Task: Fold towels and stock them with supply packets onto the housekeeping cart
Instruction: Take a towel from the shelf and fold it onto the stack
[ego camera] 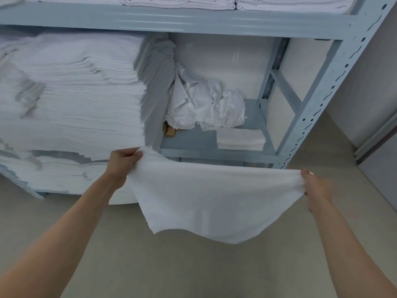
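A white towel (210, 196) hangs spread out in the air in front of a grey-blue metal shelf rack (217, 152). My left hand (123, 162) pinches its upper left corner. My right hand (315, 187) pinches its upper right corner. The cloth sags between the two hands and droops toward the floor. A small folded white towel (240, 139) lies on the shelf just behind it. No cart and no supply packets are in view.
A tall stack of folded white linen (81, 93) fills the shelf's left side. Crumpled white cloth (206, 104) sits at the back, with a brown object (169, 131) beside it. More folded linen (182, 2) lies on the upper shelf. Beige floor (182, 265) lies below, a wall at right.
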{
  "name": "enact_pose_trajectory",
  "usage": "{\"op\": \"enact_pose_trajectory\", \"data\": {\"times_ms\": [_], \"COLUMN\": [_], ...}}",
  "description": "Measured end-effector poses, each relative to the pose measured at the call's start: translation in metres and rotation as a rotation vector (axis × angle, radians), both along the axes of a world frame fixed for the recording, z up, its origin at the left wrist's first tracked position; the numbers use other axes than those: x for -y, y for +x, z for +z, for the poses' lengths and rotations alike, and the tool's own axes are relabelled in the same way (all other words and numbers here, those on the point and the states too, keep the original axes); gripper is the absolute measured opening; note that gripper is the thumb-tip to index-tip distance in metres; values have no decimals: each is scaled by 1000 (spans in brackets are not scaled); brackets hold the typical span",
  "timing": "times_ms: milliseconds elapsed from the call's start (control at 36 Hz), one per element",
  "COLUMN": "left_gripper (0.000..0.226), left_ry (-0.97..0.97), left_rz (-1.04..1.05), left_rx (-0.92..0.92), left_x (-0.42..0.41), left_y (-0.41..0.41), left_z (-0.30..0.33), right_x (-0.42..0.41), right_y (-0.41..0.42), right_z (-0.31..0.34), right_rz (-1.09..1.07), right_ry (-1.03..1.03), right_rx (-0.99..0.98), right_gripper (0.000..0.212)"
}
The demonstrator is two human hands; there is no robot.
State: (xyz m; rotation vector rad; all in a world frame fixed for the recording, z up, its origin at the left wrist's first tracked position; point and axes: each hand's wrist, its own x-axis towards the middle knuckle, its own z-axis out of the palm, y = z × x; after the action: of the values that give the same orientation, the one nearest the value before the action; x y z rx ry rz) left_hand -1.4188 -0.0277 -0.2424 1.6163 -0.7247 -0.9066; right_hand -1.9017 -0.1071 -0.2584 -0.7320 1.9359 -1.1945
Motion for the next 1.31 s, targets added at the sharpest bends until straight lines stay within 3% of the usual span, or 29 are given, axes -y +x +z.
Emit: {"op": "enact_pose_trajectory", "data": {"times_ms": [139,222,417,528,639,778,889,1000,1083,1194,1250,1306], "left_gripper": [11,19,9,15,27,34,31,37,23,28,29,33], "left_ry": [29,88,91,139,227,208,183,136,105,94,113,134], "left_rz": [90,131,36,-149,-330,-379,-429,-400,-333,-241,-212,-202], "left_rx": [169,235,130,83,314,688,866,833,829,802,738,684], "left_x": [5,8,6,1,0,3,3,2,2,6,6,8], "left_y": [-2,-5,-9,-14,-20,-26,-25,-26,-21,-11,-5,0], "left_z": [7,12,18,26,27,21,18,18,14,6,4,1], "right_x": [0,1,8,9,11,15,15,8,3,-2,-2,0], "right_y": [1,1,-10,-16,-14,-8,-10,-11,-11,-11,-8,-7], "right_z": [1,0,-7,-7,-2,1,-4,-8,-7,-6,-7,-8], "right_rz": [23,13,54,125,161,196,221,317,465,691,752,805], "right_ry": [6,-35,-20,29,81,61,46,17,17,62,61,41], "right_rx": [-158,-207,-321,-382,-342,-274,-212,-91,-67,-197,-290,-397], "right_gripper": [48,41,46,48,39,29,16,18,32,56,54,38]}}
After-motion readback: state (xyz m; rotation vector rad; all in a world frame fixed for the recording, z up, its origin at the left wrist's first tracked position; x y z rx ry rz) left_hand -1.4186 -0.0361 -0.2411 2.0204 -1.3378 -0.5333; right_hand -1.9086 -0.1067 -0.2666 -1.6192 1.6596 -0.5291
